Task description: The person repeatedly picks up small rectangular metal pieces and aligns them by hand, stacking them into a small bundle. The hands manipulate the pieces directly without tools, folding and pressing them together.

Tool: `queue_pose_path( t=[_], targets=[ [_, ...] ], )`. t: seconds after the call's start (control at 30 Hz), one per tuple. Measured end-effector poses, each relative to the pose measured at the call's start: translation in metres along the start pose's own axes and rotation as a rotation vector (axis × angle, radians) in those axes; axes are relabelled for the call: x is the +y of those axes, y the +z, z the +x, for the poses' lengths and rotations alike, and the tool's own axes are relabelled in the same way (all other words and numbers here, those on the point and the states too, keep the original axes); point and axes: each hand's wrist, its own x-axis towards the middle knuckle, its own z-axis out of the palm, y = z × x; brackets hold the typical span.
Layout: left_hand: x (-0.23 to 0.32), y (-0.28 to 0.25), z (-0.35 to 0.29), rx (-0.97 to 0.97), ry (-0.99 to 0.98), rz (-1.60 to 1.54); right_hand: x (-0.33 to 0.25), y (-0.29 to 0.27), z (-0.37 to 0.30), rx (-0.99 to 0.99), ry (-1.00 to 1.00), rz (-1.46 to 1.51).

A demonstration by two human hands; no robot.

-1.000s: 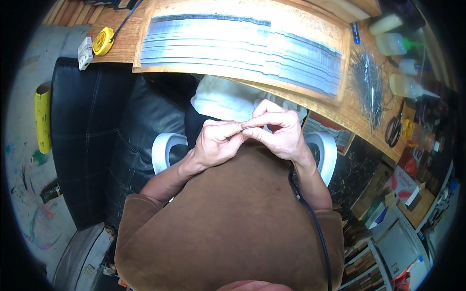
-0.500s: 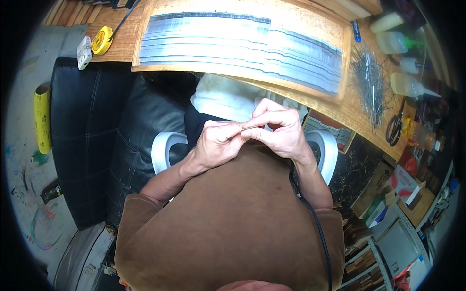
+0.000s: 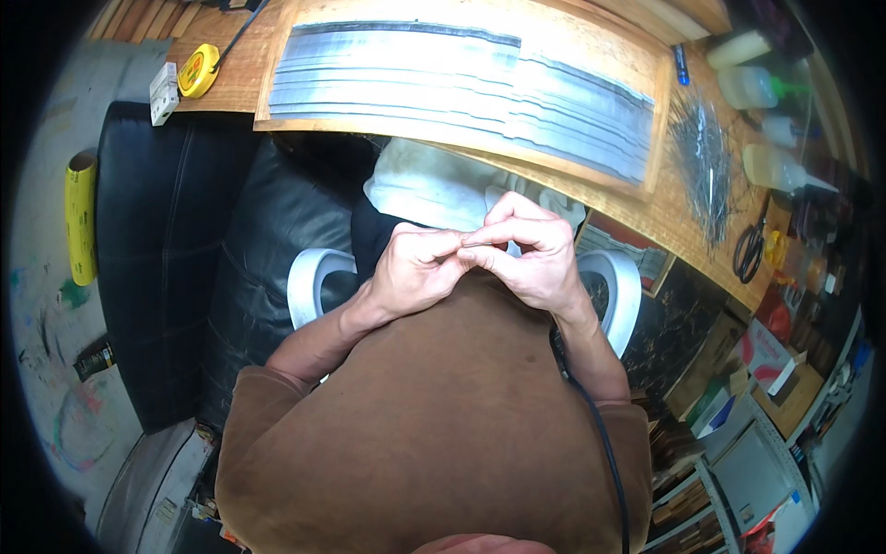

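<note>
My left hand [image 3: 417,270] and my right hand [image 3: 532,247] meet fingertip to fingertip above my lap, in front of the brown shirt [image 3: 443,388]. Both are closed in a pinch. Whatever lies between the fingertips is too small to make out. Beyond them, a shallow wooden tray [image 3: 269,92] rests on the wooden table, holding thin grey strips [image 3: 397,78] laid in stacked rows. A whitish cloth [image 3: 420,185] drapes below the table's edge, just past my hands.
Dark thin wires [image 3: 703,171] lie in a heap right of the tray, near black-handled scissors [image 3: 749,251] and squeeze bottles [image 3: 748,88]. A yellow tape measure [image 3: 197,72] sits at the table's left. White chair arms [image 3: 312,291] flank me; a black leather seat [image 3: 166,249] stands left.
The hands stay pinched together in nearly the same place, with only slight finger movement. The whole view has shifted a little.
</note>
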Motion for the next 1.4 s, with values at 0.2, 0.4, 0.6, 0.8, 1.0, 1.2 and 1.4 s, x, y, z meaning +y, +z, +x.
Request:
queue_pose_path(
  t=[0.2, 0.4, 0.6, 0.8, 1.0, 1.2, 1.4],
  targets=[
    [0.003, -0.008, 0.005, -0.069, -0.078, -0.014, -0.001, 0.013, -0.007, 0.125, -0.15, -0.201],
    [0.007, -0.017, 0.013, -0.129, -0.161, -0.117, -0.003, 0.013, -0.013, 0.152, -0.03, -0.125],
    [0.0, -0.021, 0.012, -0.114, -0.109, -0.137, -0.011, 0.009, -0.017, 0.093, 0.012, -0.122],
    [-0.001, -0.025, 0.012, -0.158, -0.065, -0.089, -0.008, 0.014, -0.015, 0.133, 0.014, -0.017],
    [0.0, -0.023, 0.012, -0.129, -0.045, -0.094, -0.01, 0.013, -0.014, 0.135, 0.025, -0.026],
    [0.003, -0.02, 0.013, -0.074, -0.024, -0.126, -0.013, 0.014, -0.012, 0.161, -0.01, -0.114],
    [0.002, -0.02, 0.012, -0.08, -0.047, -0.125, -0.012, 0.014, -0.014, 0.172, 0.006, -0.085]
  ],
)
